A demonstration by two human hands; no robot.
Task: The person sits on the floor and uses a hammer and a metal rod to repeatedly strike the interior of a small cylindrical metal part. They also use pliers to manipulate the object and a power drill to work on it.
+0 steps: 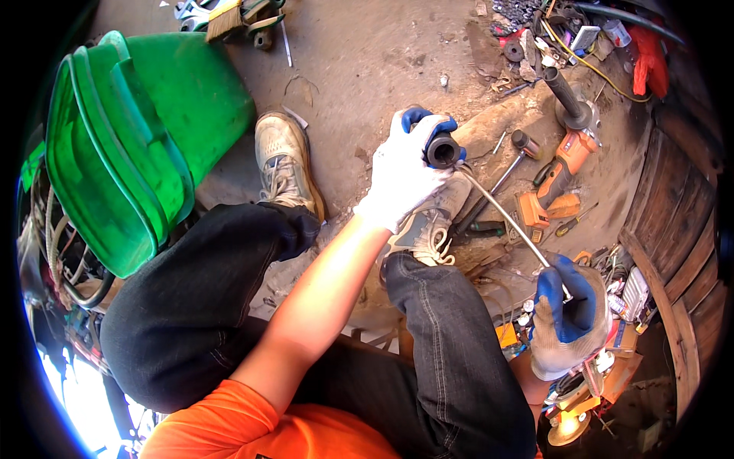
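Note:
My left hand (409, 164), in a white glove with blue-coated fingers, is closed around a short black hollow cylinder (442, 151), whose open end shows. A thin metal rod (511, 220) slants from beside the cylinder down to my right hand (569, 314). That hand, in a worn blue-coated glove, has its fingers curled around the rod's lower end. Whether the rod's far tip touches the cylinder, I cannot tell. Both hands are out in front of my knees, the left above my right shoe (432, 229).
A hammer (505, 174) and an orange angle grinder (569, 157) with a black side handle lie on the ground to the right. Near them is a screwdriver (575, 220). Green nested plastic bins (191, 99) stand at left; a brush (224, 21) lies beyond.

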